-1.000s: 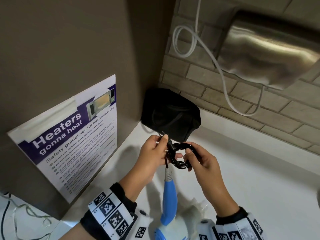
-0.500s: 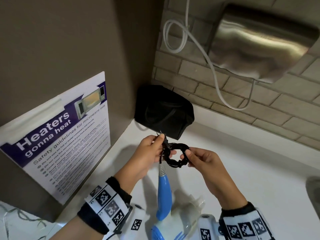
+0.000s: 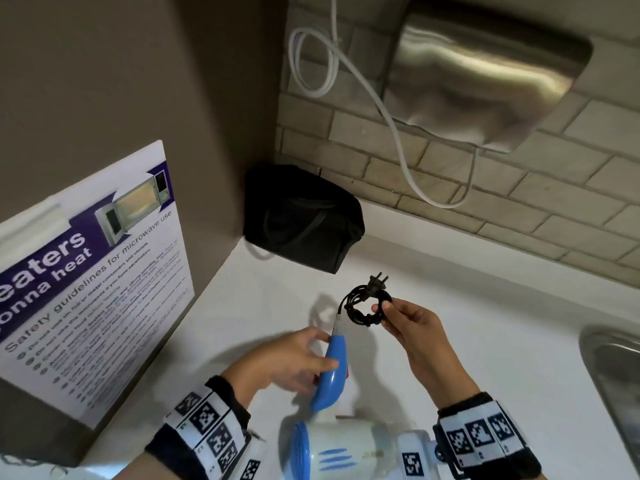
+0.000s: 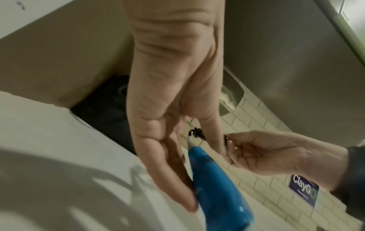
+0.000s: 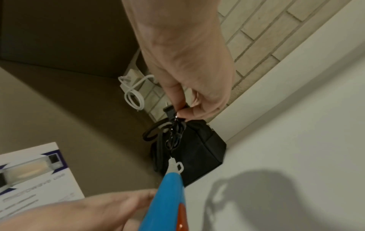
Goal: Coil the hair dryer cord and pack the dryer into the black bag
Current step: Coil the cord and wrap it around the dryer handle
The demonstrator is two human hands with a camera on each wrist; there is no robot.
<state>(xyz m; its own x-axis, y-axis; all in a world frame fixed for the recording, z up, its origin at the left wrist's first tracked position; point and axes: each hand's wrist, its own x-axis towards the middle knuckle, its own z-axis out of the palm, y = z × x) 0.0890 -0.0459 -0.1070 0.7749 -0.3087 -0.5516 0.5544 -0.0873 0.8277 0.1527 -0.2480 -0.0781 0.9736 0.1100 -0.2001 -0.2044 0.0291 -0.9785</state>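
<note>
The black cord [image 3: 363,305] is wound into a small coil with its plug [image 3: 377,279] sticking up. My right hand [image 3: 384,311] pinches the coil above the counter; the right wrist view shows the coil [image 5: 175,136] hanging from my fingertips [image 5: 180,111]. The dryer's blue handle [image 3: 331,370] rises from its white body [image 3: 346,452] at the bottom. My left hand [image 3: 313,355] lies along the handle's left side with fairly straight fingers [image 4: 177,184] touching the handle [image 4: 215,192], thumb apart. The black bag [image 3: 301,216] stands in the back corner, beyond both hands.
A microwave safety poster [image 3: 93,271] leans against the left wall. A steel hand dryer [image 3: 485,74] and a looped white cable [image 3: 394,133] hang on the brick wall. A sink rim [image 3: 609,368] shows at the right edge of the white counter [image 3: 502,289].
My left hand has let go of the cord and dropped to the blue handle. My right hand now holds the coil alone, a little farther right.
</note>
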